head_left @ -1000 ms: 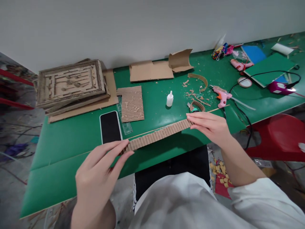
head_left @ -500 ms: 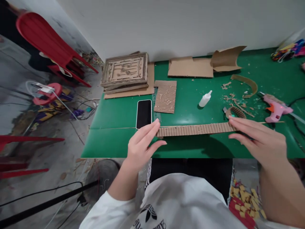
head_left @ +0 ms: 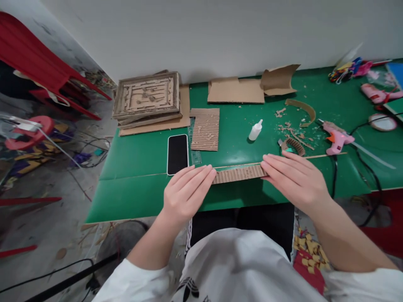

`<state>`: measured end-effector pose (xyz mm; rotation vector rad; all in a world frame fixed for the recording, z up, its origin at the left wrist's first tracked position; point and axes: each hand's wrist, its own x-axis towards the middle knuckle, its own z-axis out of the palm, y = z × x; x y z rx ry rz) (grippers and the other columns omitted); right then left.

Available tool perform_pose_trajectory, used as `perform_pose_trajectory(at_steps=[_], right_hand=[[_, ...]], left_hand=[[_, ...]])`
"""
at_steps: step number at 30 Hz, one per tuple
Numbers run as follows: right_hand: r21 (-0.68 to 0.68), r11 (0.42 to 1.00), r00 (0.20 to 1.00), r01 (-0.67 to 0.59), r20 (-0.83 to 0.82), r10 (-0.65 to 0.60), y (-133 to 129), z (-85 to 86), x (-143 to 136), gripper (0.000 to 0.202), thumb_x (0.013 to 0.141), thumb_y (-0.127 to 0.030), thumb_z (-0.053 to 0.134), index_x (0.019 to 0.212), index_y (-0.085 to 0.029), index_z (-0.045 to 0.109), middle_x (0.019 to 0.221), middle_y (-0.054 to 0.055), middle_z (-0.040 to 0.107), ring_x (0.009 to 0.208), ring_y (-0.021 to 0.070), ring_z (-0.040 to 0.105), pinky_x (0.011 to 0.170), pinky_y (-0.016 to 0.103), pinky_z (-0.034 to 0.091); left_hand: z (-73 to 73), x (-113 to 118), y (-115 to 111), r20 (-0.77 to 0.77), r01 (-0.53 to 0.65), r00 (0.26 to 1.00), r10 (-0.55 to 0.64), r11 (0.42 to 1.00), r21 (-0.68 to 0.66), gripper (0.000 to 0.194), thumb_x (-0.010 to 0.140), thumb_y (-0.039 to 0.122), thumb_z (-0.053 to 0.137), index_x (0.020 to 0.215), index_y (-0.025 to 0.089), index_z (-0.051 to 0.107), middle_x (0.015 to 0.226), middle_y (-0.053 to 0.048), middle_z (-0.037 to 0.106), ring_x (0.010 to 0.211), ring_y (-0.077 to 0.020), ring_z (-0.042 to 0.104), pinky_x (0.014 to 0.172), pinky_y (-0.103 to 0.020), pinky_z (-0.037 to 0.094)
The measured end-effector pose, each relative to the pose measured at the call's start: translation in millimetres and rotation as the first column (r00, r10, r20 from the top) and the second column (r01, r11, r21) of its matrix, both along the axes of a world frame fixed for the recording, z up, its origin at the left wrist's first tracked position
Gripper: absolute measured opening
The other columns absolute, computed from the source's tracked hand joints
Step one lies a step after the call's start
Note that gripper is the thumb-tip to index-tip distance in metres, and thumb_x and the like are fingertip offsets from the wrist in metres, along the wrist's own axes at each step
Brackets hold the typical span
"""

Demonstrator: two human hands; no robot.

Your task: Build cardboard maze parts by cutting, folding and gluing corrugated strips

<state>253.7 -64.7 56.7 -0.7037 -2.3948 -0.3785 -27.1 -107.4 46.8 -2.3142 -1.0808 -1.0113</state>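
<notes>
The left hand is lying flat with its fingers together over the left end of the long brown strip of corrugated cardboard, just near of the black phone with a white rim on the green desk. Since half a second ago both hands are sliding inward along the strip, so less of it is showing between them. The right hand is pressing its flat, closed fingers on the strip's right end, near of the pink glue gun; neither grip is pinching it.
</notes>
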Motion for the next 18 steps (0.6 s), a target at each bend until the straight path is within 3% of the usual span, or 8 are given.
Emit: perform_pose_trajectory(at_steps=[11, 18], right_hand=[[0.057, 0.998, 0.991, 0.003, -0.135, 0.005, 4, -15.2, -6, 0.037, 0.075, -0.004, 0.068, 0.111, -0.011, 0.064, 0.104, 0.011, 0.072, 0.102, 0.02, 0.066, 0.094, 0.034, 0.055], [0.05, 0.996, 0.993, 0.074, -0.1, -0.069, 1, -7.4, -12, 0.031, 0.079, -0.007, 0.065, 0.11, -0.014, 0.064, 0.102, 0.01, 0.073, 0.098, 0.0179, 0.068, 0.095, 0.034, 0.053]], left_hand=[[-2.2, 1, 5, 0.061, 0.017, 0.998, -0.018, 1.0, 0.019, 0.025, 0.08, 0.002, 0.06, 0.1, 0.014, 0.066, 0.089, -0.008, 0.075, 0.083, -0.0167, 0.071, 0.084, -0.031, 0.055], [-2.7, 1, 5, 0.067, 0.028, 0.997, -0.028, 1.0, 0.014, 0.027, 0.08, 0.002, 0.06, 0.103, 0.014, 0.066, 0.09, -0.008, 0.075, 0.083, -0.0172, 0.071, 0.083, -0.031, 0.056]])
